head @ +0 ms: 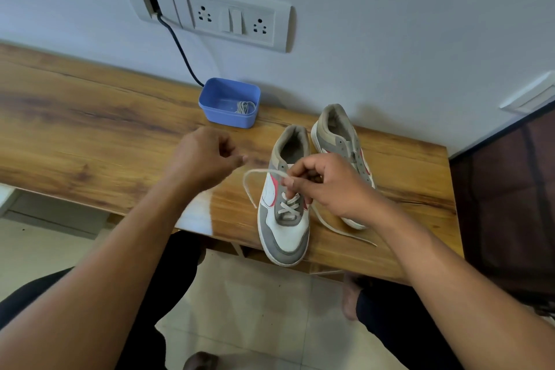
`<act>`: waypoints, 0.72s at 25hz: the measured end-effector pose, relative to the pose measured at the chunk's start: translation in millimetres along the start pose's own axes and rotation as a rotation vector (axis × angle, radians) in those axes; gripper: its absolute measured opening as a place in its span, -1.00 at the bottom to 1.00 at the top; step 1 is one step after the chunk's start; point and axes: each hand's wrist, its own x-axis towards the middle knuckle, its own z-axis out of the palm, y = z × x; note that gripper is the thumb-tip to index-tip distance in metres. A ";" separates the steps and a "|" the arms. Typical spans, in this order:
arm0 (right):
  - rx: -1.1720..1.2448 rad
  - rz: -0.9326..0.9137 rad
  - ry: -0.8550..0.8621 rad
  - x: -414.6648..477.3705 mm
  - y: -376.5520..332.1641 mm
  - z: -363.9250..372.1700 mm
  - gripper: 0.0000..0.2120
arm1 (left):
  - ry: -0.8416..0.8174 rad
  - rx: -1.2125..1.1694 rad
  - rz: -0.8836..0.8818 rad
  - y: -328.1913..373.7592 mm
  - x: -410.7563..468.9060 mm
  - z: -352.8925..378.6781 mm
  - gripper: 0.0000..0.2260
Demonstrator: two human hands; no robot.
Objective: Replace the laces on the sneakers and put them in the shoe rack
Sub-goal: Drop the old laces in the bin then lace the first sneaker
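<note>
Right hand point(327, 186): fingers pinching lace point(264, 171) above sneaker point(285, 228).
Left hand point(207, 156): curled, blurred; grasp unclear.
Handling: lace limp, light; take its tip, 9 o'clock of sneaker.

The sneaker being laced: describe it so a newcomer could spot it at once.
On the wooden table below the wall sockets, two grey-and-white sneakers stand together. It is the nearer sneaker, toe at the front edge, under the right hand. Only it has a pale lace crossed through its lower eyelets; the far sneaker shows bare ones.
</note>
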 end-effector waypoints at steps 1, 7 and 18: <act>0.065 0.006 0.042 -2.1 0.9 0.1 -0.88 | -0.032 -0.038 -0.061 6.1 -8.1 5.4 -0.73; 0.133 0.019 0.149 -4.1 -0.2 9.0 -0.85 | -0.359 -0.741 -0.423 39.6 -42.7 47.3 -0.60; -0.077 0.076 -0.097 -35.0 8.7 27.6 -0.91 | -0.228 -0.897 -0.424 28.5 -17.5 41.5 -0.79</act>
